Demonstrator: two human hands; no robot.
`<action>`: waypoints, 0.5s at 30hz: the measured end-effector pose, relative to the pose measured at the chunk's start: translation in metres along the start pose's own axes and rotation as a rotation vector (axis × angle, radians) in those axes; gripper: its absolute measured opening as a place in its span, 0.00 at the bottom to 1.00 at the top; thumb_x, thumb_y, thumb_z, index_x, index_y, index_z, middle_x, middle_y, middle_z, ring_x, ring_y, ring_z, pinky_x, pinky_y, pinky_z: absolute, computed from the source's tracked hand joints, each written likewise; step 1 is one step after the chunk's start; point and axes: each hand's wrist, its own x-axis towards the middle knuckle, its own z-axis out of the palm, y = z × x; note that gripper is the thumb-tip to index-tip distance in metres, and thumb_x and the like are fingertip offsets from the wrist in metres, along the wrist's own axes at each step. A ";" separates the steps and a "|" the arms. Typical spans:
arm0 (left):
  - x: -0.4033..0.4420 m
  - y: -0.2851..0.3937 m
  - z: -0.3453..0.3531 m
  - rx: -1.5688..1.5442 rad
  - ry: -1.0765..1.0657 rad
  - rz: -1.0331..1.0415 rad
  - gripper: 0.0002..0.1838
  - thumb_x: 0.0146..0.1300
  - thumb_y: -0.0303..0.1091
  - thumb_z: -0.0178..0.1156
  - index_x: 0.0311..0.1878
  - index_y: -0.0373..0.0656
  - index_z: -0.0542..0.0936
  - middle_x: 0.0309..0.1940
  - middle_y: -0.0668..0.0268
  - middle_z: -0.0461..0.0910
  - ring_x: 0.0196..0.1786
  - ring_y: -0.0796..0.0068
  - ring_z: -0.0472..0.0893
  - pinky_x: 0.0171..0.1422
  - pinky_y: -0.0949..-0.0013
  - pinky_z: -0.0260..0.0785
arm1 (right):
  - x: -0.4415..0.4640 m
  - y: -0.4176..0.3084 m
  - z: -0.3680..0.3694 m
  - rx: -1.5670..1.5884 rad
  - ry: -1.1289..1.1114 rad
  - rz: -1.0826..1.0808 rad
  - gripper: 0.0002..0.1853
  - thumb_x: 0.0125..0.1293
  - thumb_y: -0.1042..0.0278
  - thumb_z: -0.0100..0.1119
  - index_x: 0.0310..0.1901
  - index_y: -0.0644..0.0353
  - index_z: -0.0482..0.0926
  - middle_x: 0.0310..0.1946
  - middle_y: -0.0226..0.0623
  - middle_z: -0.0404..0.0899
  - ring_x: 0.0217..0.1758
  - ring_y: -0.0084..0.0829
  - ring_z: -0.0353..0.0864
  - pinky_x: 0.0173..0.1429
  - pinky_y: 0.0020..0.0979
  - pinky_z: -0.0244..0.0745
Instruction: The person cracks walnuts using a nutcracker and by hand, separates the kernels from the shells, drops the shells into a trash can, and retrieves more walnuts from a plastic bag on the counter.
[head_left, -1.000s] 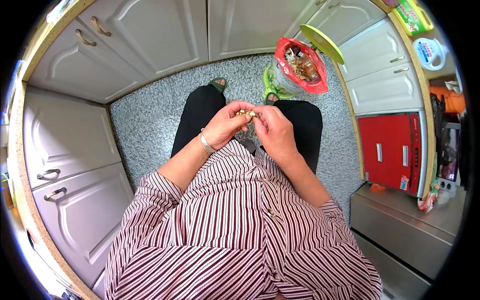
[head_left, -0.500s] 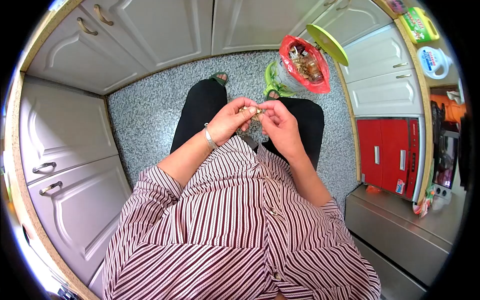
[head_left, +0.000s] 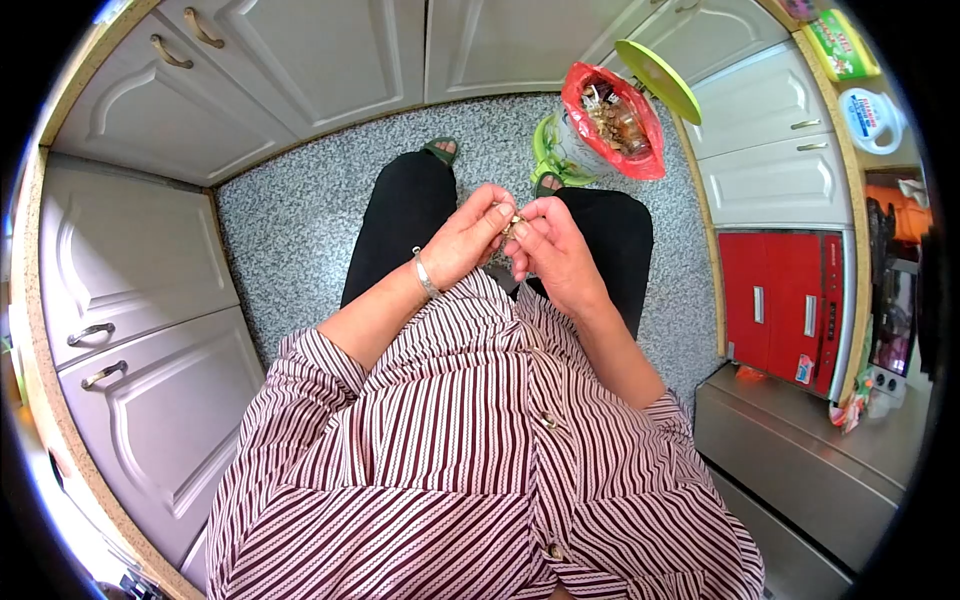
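Above the lap, my left hand [head_left: 466,242] and my right hand [head_left: 560,258] meet at the fingertips. Both are closed in a pinch on a small pale-brown piece [head_left: 515,221], which looks like a bit of nut or shell; its exact kind is too small to tell. The curled fingers hide most of it. A silver bracelet [head_left: 425,273] circles the left wrist. Beyond the right knee stands a bin [head_left: 583,152] lined with a red bag [head_left: 648,163]. Brown shell-like scraps [head_left: 607,118] and a clear plastic container [head_left: 631,139] lie inside it.
The bin's green lid [head_left: 660,80] is tilted up behind it. Pale cabinets [head_left: 330,60] enclose the speckled floor [head_left: 290,230]. At right are a red-fronted appliance [head_left: 775,300], a metal-topped unit [head_left: 790,425] and a white jug [head_left: 872,120] on the counter.
My right hand has shifted slightly left, and its fingers are drawn closer against the left fingertips. Less of the brownish material shows between the hands. The camera view has tilted a little.
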 end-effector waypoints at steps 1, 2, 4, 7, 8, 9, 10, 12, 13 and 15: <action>-0.001 0.003 0.003 0.001 0.001 -0.001 0.09 0.77 0.44 0.49 0.48 0.49 0.70 0.27 0.78 0.68 0.24 0.89 0.61 0.25 0.82 0.50 | 0.000 0.002 0.000 0.032 -0.004 -0.026 0.10 0.75 0.68 0.52 0.51 0.60 0.66 0.32 0.35 0.77 0.28 0.20 0.75 0.32 0.23 0.75; -0.003 0.004 0.008 -0.067 -0.001 0.047 0.09 0.78 0.43 0.48 0.48 0.49 0.69 0.27 0.77 0.68 0.24 0.89 0.61 0.25 0.81 0.51 | -0.001 0.004 0.001 0.063 -0.007 -0.053 0.10 0.75 0.68 0.52 0.51 0.61 0.65 0.32 0.36 0.77 0.28 0.21 0.74 0.32 0.24 0.75; -0.005 0.005 0.018 -0.135 -0.002 0.094 0.09 0.78 0.42 0.47 0.47 0.49 0.69 0.26 0.77 0.68 0.23 0.89 0.61 0.25 0.81 0.51 | -0.002 0.006 0.004 0.104 0.000 -0.049 0.10 0.75 0.68 0.52 0.51 0.61 0.65 0.33 0.36 0.77 0.28 0.21 0.74 0.32 0.24 0.74; -0.004 0.000 0.020 -0.284 0.020 0.099 0.08 0.78 0.41 0.46 0.45 0.48 0.69 0.26 0.76 0.68 0.23 0.87 0.61 0.25 0.80 0.52 | -0.004 0.012 0.005 0.190 0.005 -0.040 0.09 0.75 0.68 0.52 0.50 0.60 0.66 0.33 0.36 0.77 0.28 0.21 0.73 0.32 0.24 0.74; -0.003 -0.003 0.015 -0.201 0.052 0.069 0.08 0.78 0.40 0.46 0.45 0.47 0.69 0.27 0.74 0.69 0.24 0.86 0.65 0.26 0.78 0.56 | -0.005 0.013 0.005 0.238 0.003 -0.033 0.08 0.75 0.69 0.51 0.50 0.59 0.66 0.32 0.35 0.76 0.27 0.21 0.72 0.32 0.25 0.73; -0.002 -0.005 0.012 -0.118 0.084 0.038 0.08 0.78 0.39 0.46 0.44 0.45 0.69 0.29 0.73 0.71 0.25 0.85 0.69 0.28 0.77 0.61 | -0.006 0.012 0.006 0.238 0.003 -0.033 0.08 0.75 0.69 0.51 0.50 0.59 0.66 0.32 0.35 0.76 0.27 0.21 0.72 0.32 0.25 0.73; -0.003 -0.007 0.012 -0.119 0.084 0.038 0.08 0.78 0.39 0.46 0.44 0.45 0.69 0.29 0.73 0.71 0.25 0.85 0.69 0.28 0.77 0.61 | -0.008 0.009 0.007 0.293 0.003 0.000 0.07 0.75 0.69 0.51 0.49 0.58 0.67 0.31 0.35 0.75 0.27 0.21 0.71 0.31 0.26 0.72; -0.004 -0.011 0.012 -0.032 0.084 0.084 0.07 0.77 0.37 0.45 0.43 0.46 0.70 0.29 0.74 0.70 0.26 0.85 0.67 0.28 0.78 0.59 | -0.010 0.008 0.007 0.348 0.003 0.033 0.06 0.75 0.69 0.51 0.48 0.57 0.68 0.30 0.35 0.75 0.27 0.21 0.70 0.31 0.27 0.71; -0.005 -0.012 0.013 -0.032 0.084 0.084 0.07 0.77 0.37 0.45 0.43 0.46 0.70 0.29 0.74 0.70 0.26 0.85 0.67 0.28 0.78 0.59 | -0.010 0.010 0.005 0.405 -0.008 0.050 0.05 0.75 0.69 0.50 0.47 0.57 0.68 0.30 0.35 0.74 0.27 0.21 0.69 0.31 0.28 0.70; -0.005 -0.014 0.015 -0.002 0.109 0.117 0.07 0.77 0.36 0.45 0.43 0.47 0.70 0.26 0.75 0.68 0.23 0.86 0.63 0.25 0.78 0.56 | -0.010 0.014 0.001 0.460 -0.018 0.066 0.04 0.76 0.68 0.49 0.47 0.56 0.69 0.29 0.34 0.74 0.27 0.22 0.69 0.31 0.28 0.70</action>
